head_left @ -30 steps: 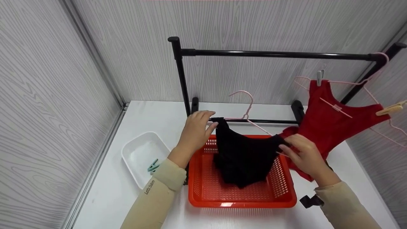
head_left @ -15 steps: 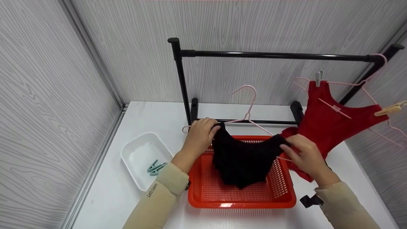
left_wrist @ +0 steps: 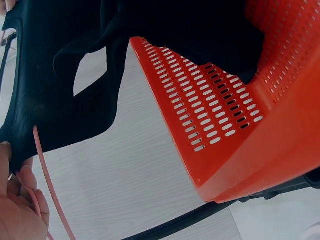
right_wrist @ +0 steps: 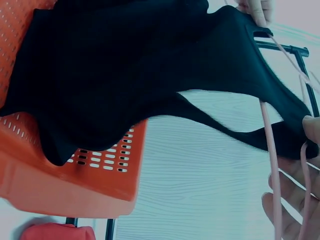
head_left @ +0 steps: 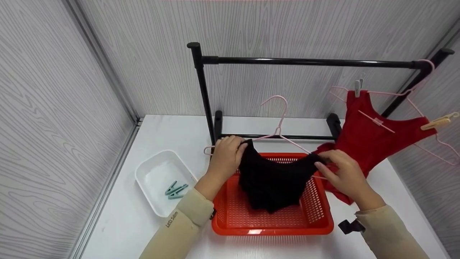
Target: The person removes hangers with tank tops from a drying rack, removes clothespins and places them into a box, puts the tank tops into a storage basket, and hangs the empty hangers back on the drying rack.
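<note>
A black tank top (head_left: 275, 180) hangs over the red basket, its lower part dipping inside the rim. The pink hanger (head_left: 278, 133) runs through its shoulder straps, hook upward. My left hand (head_left: 226, 154) pinches the left strap, with the hanger's left end poking out beyond it. In the left wrist view, the fingers (left_wrist: 25, 200) hold cloth and the pink hanger arm together. My right hand (head_left: 343, 174) grips the right strap; in the right wrist view, the thumb (right_wrist: 312, 129) presses on the cloth and the fingers lie behind the hanger.
The red basket (head_left: 273, 231) stands under the top. A black rack (head_left: 305, 62) rises behind, bearing a red top (head_left: 377, 140) on a pink hanger with a grey peg (head_left: 357, 88) and a yellow peg (head_left: 438, 122). Green pegs (head_left: 175, 190) lie in a white tray (head_left: 142, 181).
My left hand has moved slightly down and closed its fingers on the left strap. The hanger's left end now shows beyond that hand. The right hand has barely moved.
</note>
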`<state>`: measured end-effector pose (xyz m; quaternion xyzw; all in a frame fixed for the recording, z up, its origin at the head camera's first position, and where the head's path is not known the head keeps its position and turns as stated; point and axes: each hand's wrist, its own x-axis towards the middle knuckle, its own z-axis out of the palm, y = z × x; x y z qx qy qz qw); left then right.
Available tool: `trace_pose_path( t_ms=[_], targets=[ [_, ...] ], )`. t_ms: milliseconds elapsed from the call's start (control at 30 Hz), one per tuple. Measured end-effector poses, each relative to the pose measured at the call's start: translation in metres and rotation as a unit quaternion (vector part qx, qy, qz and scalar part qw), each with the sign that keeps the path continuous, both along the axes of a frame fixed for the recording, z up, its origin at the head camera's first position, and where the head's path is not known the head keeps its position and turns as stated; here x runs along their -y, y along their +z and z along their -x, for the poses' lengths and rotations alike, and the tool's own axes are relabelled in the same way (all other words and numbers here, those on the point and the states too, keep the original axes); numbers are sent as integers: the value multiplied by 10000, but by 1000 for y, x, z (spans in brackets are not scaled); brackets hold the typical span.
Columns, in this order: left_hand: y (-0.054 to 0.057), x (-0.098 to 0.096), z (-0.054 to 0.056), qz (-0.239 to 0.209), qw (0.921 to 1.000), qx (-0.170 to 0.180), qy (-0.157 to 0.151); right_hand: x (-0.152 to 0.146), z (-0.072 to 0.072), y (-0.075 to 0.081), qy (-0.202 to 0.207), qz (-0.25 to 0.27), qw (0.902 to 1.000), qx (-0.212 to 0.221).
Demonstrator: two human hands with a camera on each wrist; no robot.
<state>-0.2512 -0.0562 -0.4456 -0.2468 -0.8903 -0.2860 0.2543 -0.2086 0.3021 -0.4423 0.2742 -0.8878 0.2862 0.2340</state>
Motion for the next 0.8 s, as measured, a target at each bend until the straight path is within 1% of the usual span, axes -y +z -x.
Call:
trace_pose_path(
  t_ms=[67, 133, 233, 367, 500, 600, 667, 800],
  targets=[
    [0, -1, -1, -27, 10000, 16, 25, 1, -2, 3, -105, 47, 9998, 183],
    [-1, -2, -2, -43, 10000, 10, 73, 4, -3, 7, -216, 96, 9994, 264],
    [-2, -4, -3, -109, 9998, -32, 133, 8, -2, 14, -248, 168, 9995, 131],
    [-2, -7, -5, -197, 9995, -74, 221, 15, 0, 26, -103, 211, 9996, -159],
    [-2, -10, -6, -246, 9993, -39, 283, 22, -3, 39, 12, 190, 9995, -236],
    [-2, -12, -6, -273, 9991, -23, 322, 29, -7, 50, -68, 134, 9998, -102],
    [-1, -12, -6, -297, 9989, -22, 349, 36, -7, 57, -216, 70, 9997, 40],
    [0, -15, -7, -363, 9985, -77, 403, 56, 0, 70, -403, 86, 9984, 384]
  ],
)
